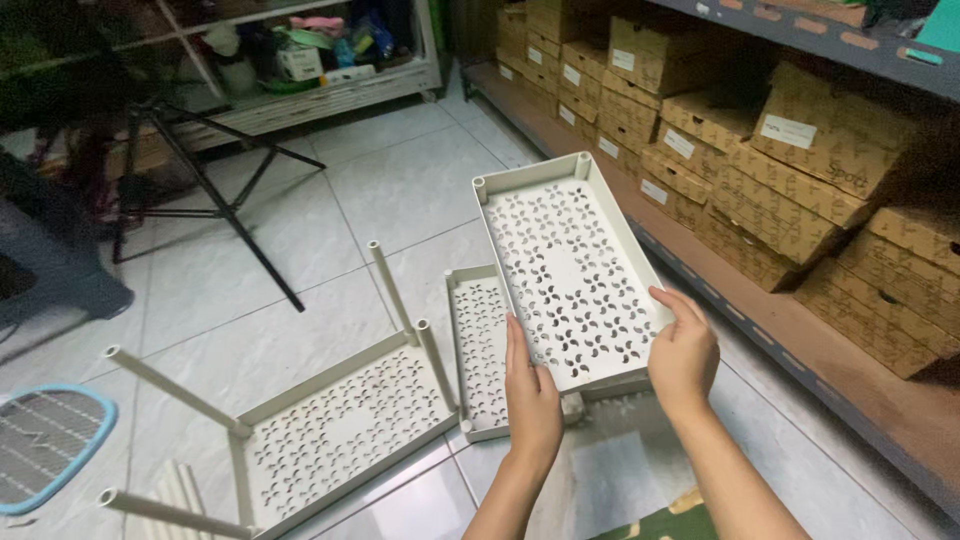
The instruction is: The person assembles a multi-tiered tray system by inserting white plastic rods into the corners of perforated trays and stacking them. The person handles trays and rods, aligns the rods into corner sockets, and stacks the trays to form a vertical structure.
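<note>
Both of my hands hold a beige perforated plastic shelf panel [565,260] tilted up above the floor. My left hand [530,395] grips its near left edge and my right hand [683,350] grips its near right corner. Under it, a second beige perforated panel [478,350] lies flat on the tiled floor. To the left lies a third panel [340,430] upside down, with several beige tube legs [390,285] sticking out of its corners.
A low shelf [860,390] on the right is stacked with brown cardboard boxes [800,190]. A black tripod [215,170] stands at the back left. A blue-rimmed mesh object [45,445] lies at the left edge. Loose beige tubes [175,490] lie nearby.
</note>
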